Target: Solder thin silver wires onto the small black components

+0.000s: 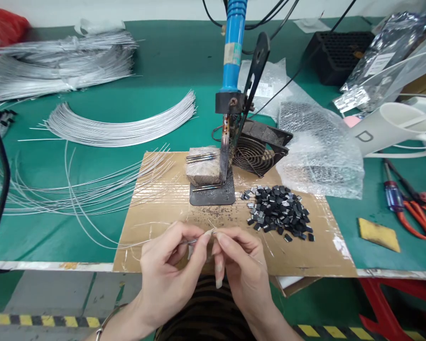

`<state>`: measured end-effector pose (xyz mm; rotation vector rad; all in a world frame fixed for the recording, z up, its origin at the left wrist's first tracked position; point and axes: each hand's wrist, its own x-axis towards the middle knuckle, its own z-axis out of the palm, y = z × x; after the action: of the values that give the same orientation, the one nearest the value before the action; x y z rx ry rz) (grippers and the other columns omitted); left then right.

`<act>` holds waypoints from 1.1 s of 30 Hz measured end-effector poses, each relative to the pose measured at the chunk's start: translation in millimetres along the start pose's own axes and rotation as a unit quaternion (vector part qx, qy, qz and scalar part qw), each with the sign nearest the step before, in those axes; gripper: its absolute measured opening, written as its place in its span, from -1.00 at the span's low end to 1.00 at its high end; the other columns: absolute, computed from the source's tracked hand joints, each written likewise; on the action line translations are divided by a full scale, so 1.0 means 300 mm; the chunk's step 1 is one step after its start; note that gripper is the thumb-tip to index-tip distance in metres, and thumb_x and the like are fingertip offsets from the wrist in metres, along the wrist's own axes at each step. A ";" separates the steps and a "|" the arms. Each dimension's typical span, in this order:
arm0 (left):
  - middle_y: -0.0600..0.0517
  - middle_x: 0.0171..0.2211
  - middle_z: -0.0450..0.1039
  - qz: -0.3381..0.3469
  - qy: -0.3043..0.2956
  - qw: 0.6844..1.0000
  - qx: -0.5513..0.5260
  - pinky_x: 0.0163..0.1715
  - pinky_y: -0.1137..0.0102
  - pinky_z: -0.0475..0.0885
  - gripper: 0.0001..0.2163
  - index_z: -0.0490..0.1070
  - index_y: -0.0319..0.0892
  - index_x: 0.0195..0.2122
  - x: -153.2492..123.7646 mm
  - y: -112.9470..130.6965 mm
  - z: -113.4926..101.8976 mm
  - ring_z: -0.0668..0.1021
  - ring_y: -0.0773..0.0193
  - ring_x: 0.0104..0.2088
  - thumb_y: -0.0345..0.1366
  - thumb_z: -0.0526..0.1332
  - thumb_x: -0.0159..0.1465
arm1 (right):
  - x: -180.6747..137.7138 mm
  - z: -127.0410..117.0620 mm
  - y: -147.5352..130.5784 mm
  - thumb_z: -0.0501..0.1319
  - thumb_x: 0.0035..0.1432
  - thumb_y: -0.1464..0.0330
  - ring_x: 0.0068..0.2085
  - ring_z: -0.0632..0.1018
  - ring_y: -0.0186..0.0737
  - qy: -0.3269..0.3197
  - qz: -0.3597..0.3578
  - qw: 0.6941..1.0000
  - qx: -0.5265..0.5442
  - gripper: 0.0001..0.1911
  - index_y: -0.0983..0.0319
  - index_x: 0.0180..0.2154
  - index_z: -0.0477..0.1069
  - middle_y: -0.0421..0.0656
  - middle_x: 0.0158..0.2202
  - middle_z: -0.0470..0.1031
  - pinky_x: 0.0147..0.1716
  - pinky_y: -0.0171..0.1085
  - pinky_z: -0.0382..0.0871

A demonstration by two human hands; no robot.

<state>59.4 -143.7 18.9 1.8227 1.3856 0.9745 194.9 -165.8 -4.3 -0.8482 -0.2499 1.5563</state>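
Observation:
My left hand and my right hand meet at the near edge of a brown cardboard sheet. Both pinch the end of a thin silver wire that trails off to the left. Whether the right fingertips also hold a small part is too small to tell. A pile of small black parts lies just right of my hands. Behind them a blue-handled soldering iron stands upright in its metal stand, beside a stone block.
Curved silver wires and bundled wire cover the green bench at left. A small fan, bubble wrap, a white tube, red-handled scissors, a screwdriver and a yellow sponge sit at right.

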 end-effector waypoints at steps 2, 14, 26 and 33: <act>0.09 -0.50 0.52 -0.011 0.002 1.000 -0.007 -0.57 0.56 0.40 -0.92 0.52 -0.15 -0.32 -0.008 -0.004 0.002 0.48 0.41 -0.57 -0.38 0.32 0.36 | -0.001 0.000 0.006 0.51 0.10 0.25 -0.73 0.45 -0.43 -0.001 -0.008 1.000 0.001 -0.86 0.19 -0.37 0.73 -0.24 -0.56 0.60 -0.75 -0.46 0.43; 0.11 -0.50 0.48 -0.055 -0.031 0.997 -0.047 -0.54 0.57 0.41 -0.86 0.50 -0.15 -0.35 -0.007 0.004 -0.016 0.51 0.40 -0.53 -0.32 0.29 0.39 | -0.014 -0.028 -0.016 0.47 0.21 0.28 -0.65 0.53 -0.42 -0.003 -0.040 0.996 -0.083 -0.86 0.19 -0.36 0.72 -0.23 -0.54 0.62 -0.62 -0.45 0.52; 0.16 -0.56 0.40 0.058 -0.023 0.996 0.068 -0.63 0.43 0.27 -0.89 0.48 -0.09 -0.32 -0.010 0.041 -0.055 0.36 0.40 -0.64 -0.41 0.30 0.36 | 0.005 -0.120 -0.056 0.24 0.42 0.17 -0.56 0.63 -0.35 -0.021 -0.136 0.986 -0.094 -0.65 0.22 -0.19 0.74 -0.13 -0.42 0.66 -0.56 -0.42 0.56; 0.15 -0.54 0.57 0.160 0.040 0.959 0.228 -0.55 0.33 0.36 -0.86 0.61 -0.08 -0.24 -0.054 0.049 -0.161 0.50 0.35 -0.65 -0.47 0.32 0.27 | 0.000 -0.211 -0.130 0.25 0.38 0.16 -0.51 0.62 -0.28 0.066 -0.223 0.964 -0.126 -0.63 0.27 -0.20 0.74 -0.08 -0.40 0.67 -0.57 -0.37 0.57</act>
<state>22.8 -160.3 53.4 2.4344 1.4821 0.9483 265.3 -178.1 -25.0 -1.0093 -0.5140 1.0547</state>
